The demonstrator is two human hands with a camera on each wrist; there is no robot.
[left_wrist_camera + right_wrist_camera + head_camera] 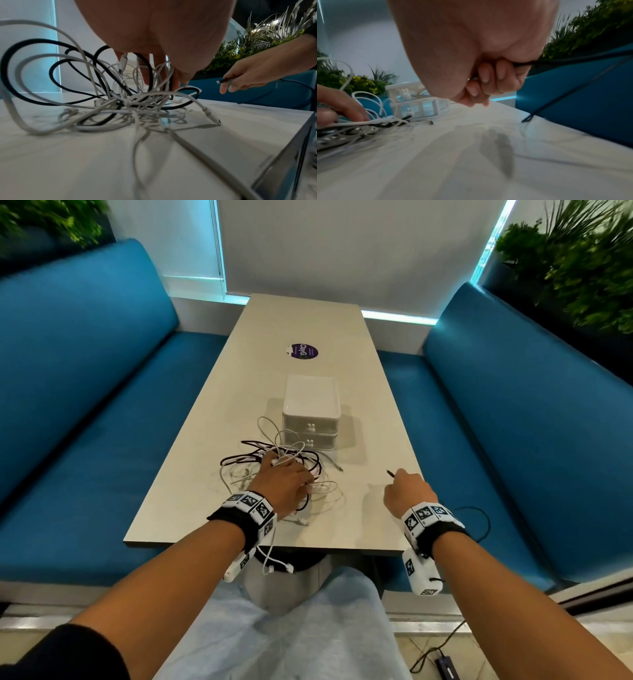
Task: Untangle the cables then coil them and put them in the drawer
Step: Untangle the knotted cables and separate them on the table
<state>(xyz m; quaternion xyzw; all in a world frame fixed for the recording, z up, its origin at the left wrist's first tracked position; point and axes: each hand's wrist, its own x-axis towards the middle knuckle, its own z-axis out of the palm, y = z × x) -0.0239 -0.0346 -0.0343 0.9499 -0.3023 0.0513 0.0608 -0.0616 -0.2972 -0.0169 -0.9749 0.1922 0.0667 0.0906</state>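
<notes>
A tangle of white and black cables (274, 470) lies on the table in front of a white two-drawer unit (310, 412), both drawers closed. My left hand (281, 465) lies on top of the tangle with its fingers (149, 75) spread and pushed down among the loops. A white plug (122, 63) stands up between them. My right hand (399, 475) is off to the right above the bare table, its fingers (496, 78) curled round a black cable (573, 59). The cable's plug end (390, 473) sticks out of the fist, and the rest trails over the table's right edge.
The long table (342, 344) carries a round purple sticker (301, 351) beyond the drawer unit. Blue benches (85, 405) run along both sides, with plants behind them. White cable ends (274, 566) hang over the near table edge by my left wrist.
</notes>
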